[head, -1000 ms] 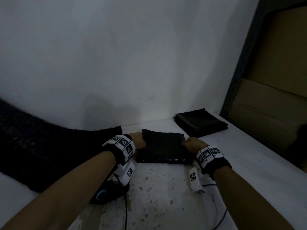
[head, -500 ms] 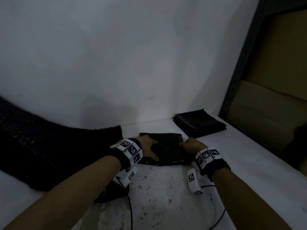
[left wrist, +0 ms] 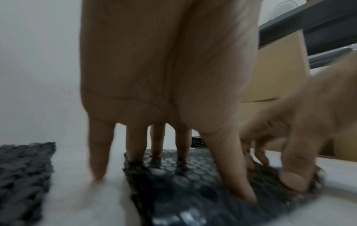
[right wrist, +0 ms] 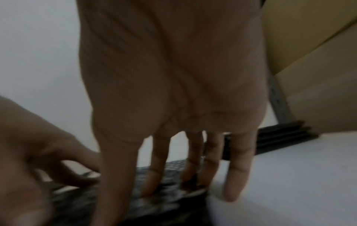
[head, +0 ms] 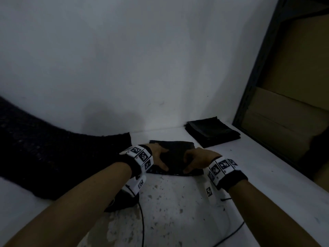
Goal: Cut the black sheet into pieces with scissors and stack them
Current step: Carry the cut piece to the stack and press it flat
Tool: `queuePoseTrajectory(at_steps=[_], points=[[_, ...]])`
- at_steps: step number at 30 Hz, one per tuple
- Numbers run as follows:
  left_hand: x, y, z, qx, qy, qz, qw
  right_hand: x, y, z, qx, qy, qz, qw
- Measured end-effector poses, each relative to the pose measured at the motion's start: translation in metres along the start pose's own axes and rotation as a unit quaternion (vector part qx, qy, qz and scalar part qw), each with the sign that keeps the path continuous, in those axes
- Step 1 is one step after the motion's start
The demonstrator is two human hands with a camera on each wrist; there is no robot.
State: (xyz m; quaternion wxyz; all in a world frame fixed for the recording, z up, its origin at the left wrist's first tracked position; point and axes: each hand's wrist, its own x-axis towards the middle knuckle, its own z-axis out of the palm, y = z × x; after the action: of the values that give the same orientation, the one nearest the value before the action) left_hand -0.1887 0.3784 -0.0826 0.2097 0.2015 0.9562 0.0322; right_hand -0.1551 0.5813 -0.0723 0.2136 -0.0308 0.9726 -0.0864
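the black bubble-wrap piece (head: 175, 158) lies under both flat-pressing hands, left hand (head: 159, 155) and right hand (head: 197, 160), fingers straight; slick bubbles may slide on the bench (head: 178, 202), skewing it.

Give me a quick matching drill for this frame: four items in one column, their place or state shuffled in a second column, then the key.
Items
1. cut black piece
2. stack of black pieces
3. large black sheet
4. cardboard

Places or states
A. far right, behind a dark frame
B. under both hands, left hand and right hand, at centre of the table
C. spread across the left side, up against the wall
D. back right of the table, near the wall, untouched

Pairs: 1-B, 2-D, 3-C, 4-A
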Motion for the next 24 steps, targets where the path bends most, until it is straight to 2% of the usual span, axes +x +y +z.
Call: queuePoseTrajectory(at_steps=[6, 11, 14, 19, 24], points=[[-0.010, -0.012, -0.014, 0.016, -0.044, -0.016, 0.999, -0.014, 0.005, -0.008, 0.004, -0.024, 0.030, 0.999], [-0.013, -0.014, -0.012, 0.011, -0.038, -0.023, 0.999, -0.020, 0.001, -0.004, 0.001, 0.006, 0.089, 0.996], [-0.014, -0.012, -0.010, 0.009, -0.028, -0.024, 0.999, -0.020, 0.004, -0.003, 0.071, 0.030, 0.100, 0.992], [-0.014, -0.013, -0.007, -0.006, -0.027, -0.036, 0.999, -0.019, 0.007, -0.001, 0.201, 0.032, 0.117, 0.972], [-0.016, -0.015, -0.006, -0.020, -0.019, -0.030, 0.999, -0.015, 0.020, 0.002, 0.322, 0.043, 0.095, 0.941]])
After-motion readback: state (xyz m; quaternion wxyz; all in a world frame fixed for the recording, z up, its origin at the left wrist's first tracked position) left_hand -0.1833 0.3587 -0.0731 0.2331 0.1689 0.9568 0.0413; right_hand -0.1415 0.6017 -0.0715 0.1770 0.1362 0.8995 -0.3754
